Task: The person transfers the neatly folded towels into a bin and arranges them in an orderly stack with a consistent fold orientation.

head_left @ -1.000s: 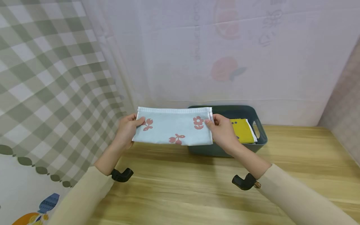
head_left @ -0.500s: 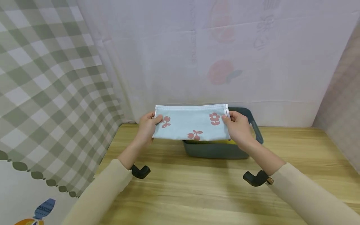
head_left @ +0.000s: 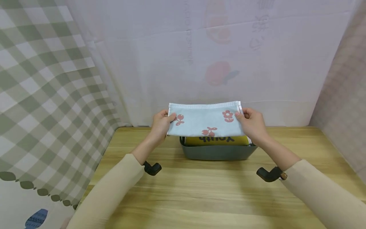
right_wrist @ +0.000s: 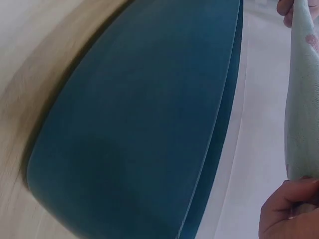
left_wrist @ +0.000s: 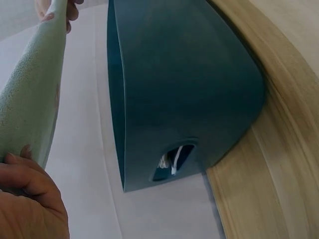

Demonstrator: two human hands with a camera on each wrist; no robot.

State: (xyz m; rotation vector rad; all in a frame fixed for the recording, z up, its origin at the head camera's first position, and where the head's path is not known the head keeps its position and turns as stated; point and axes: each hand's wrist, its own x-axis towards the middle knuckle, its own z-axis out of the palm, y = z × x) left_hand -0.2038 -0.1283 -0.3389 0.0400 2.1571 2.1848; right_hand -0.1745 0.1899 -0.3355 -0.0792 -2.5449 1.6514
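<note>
A folded pale blue towel [head_left: 200,119] with pink cherry and flower prints is stretched between both hands, above the dark green basket [head_left: 220,153]. My left hand [head_left: 160,125] pinches its left end, thumb on the front face. At the right end, my right hand [head_left: 253,124] pinches it the same way. Under the towel's lower edge a yellow folded cloth [head_left: 223,141] with dark lettering shows inside the basket; the rest of it is hidden. Both wrist views show the towel edge-on, apart from the basket wall [left_wrist: 189,74].
The basket stands on a wooden table [head_left: 206,197] near the back, close to a white printed curtain [head_left: 160,63]. A green checked cloth [head_left: 48,79] hangs along the left side, and another pale cloth [head_left: 343,95] on the right. The basket's side has a handle hole [left_wrist: 173,160].
Both hands have carried the towel rightward in the head view, from left of the basket to over it. The yellow cloth's lettering now shows below the towel.
</note>
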